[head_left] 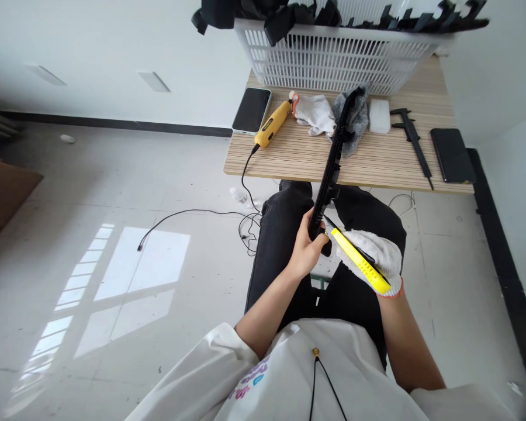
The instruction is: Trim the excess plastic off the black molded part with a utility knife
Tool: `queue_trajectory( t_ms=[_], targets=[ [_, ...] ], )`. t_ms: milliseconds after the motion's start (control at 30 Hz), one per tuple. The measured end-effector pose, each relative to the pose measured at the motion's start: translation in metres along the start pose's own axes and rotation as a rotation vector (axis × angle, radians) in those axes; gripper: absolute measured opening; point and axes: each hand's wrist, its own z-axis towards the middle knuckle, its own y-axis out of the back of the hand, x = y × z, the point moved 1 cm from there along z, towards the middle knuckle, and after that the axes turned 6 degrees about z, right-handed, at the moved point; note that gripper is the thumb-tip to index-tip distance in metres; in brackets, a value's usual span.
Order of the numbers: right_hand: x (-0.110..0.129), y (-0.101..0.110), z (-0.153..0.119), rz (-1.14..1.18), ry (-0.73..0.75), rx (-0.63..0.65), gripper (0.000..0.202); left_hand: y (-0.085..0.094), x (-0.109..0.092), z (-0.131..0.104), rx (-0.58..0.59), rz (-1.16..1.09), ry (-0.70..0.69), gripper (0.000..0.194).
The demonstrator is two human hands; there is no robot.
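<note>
Wood-grain laminate covers the worktop [298, 158], which stands on a pale glossy floor against a white wall and carries a white slatted basket [333, 58], two dark phones, a yellow corded tool [272, 123] whose label is too small to read, cloths and a black caliper [414, 143]. Over the lap, the bare left hand [305, 248] is wrapped around the lower end of a long, ribbed black plastic strip [333, 164] slanting up toward the worktop. The white-gloved right hand [379, 257] is closed on a yellow utility knife [359, 262], its tip at the strip beside the left hand.

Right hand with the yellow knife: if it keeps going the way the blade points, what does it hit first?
Most likely the long black plastic part, near the end gripped by the left hand. The right hand aims the yellow knife up-left, tip apparently at that part already; depth unclear.
</note>
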Motion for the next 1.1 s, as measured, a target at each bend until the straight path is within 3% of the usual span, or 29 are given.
queue_trajectory(
  t_ms=[333,600,833,1100],
  targets=[
    [0.0055,-0.0022,0.0001,-0.042,0.079,-0.029,0.061,-0.0021,0.0017,0.0011,0.002,0.003,-0.033,0.051],
    [0.0037,-0.0056,-0.0019,-0.156,0.083,-0.025,0.038,-0.0024,0.0023,-0.0011,0.046,0.000,-0.032,0.055],
    [0.0054,-0.0026,0.0038,-0.050,0.107,-0.081,0.037,-0.0007,0.0031,-0.0014,0.017,0.033,-0.040,0.051],
    [0.0032,-0.0041,0.0003,-0.050,0.056,-0.038,0.040,-0.0015,0.0054,-0.0024,0.038,0.032,-0.049,0.056]
  ],
)
